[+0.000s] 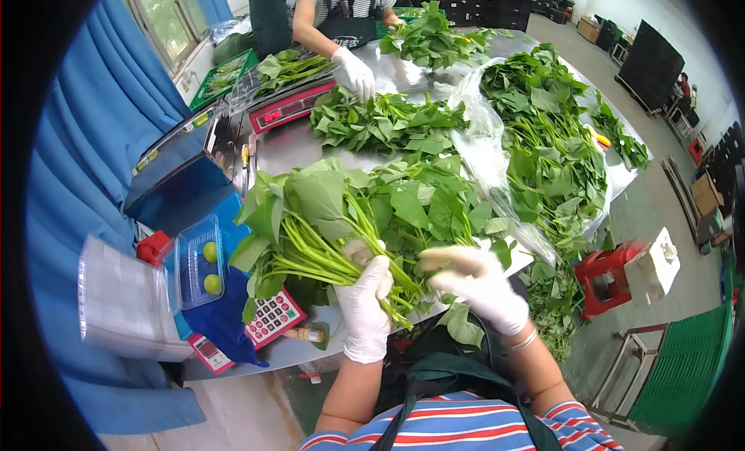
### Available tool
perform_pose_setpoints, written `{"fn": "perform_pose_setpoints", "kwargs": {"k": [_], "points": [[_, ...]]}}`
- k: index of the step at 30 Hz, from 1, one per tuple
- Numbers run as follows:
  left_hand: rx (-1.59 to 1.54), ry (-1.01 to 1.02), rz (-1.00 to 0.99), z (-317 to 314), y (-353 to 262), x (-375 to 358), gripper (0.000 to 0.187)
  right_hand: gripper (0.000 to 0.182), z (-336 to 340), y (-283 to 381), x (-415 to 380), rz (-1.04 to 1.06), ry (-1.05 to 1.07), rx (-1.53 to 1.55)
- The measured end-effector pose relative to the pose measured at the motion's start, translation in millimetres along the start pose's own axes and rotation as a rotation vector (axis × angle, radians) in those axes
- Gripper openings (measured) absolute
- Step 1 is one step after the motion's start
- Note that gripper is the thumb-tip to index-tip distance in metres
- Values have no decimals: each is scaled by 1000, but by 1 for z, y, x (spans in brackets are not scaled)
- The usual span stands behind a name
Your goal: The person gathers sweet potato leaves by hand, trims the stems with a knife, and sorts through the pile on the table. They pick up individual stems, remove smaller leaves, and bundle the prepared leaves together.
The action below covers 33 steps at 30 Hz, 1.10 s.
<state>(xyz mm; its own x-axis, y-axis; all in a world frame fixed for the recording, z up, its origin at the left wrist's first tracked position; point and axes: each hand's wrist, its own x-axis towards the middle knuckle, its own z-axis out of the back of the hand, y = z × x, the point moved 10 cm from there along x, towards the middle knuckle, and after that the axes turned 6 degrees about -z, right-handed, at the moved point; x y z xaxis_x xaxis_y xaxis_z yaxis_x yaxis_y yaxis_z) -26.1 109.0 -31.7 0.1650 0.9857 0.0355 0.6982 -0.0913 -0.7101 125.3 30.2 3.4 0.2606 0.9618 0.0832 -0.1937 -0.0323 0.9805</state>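
My left hand [366,307], in a white glove, is closed around the stems of a bunch of leafy greens [314,245], which look like sweet potato leaves. The cut stem ends point down and right, toward my body. Just right of those ends is my gloved right hand [485,288], its fingers stretched out and a little blurred. A single leaf [462,324] hangs below this hand, in front of my apron. Behind the bunch lies a pile of the same greens [427,199] on the table.
A red scale [291,108] stands at the back left, near a co-worker's gloved hand [355,72] over another pile [388,123]. More greens [551,140] and plastic film [481,140] cover the right side. At left are a calculator [273,317] and a clear container [198,261]. A red stool [605,284] stands right.
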Motion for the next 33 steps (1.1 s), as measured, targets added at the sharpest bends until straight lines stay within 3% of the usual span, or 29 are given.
{"fn": "perform_pose_setpoints", "kwargs": {"k": [1,4,7,8,10,17,19,21,31,33], "points": [[30,12,-1,-2,1,-1,30,25,-19,14,-2,49,27,-217],[88,7,-47,-1,-4,-3,32,24,-36,0,4,121,61,-207],[132,-26,-90,6,-7,-3,31,19,-29,-32,5,-163,22,249],[104,-32,-102,7,-8,-3,29,19,-24,-29,4,-159,13,246],[123,-52,-108,14,-4,-3,23,16,-29,-36,-5,-330,130,473],[128,-31,-53,20,13,-12,18,22,-34,-36,-11,-187,253,603],[134,-31,-49,21,13,-13,18,27,-37,-35,-13,-197,272,736],[125,-44,-48,24,14,-12,18,30,-48,-34,-18,-203,432,1028],[123,75,35,7,24,-23,27,34,-84,-29,-32,-371,574,1142],[148,132,-16,-1,22,-27,31,32,-97,-33,-37,-368,703,1138]]}}
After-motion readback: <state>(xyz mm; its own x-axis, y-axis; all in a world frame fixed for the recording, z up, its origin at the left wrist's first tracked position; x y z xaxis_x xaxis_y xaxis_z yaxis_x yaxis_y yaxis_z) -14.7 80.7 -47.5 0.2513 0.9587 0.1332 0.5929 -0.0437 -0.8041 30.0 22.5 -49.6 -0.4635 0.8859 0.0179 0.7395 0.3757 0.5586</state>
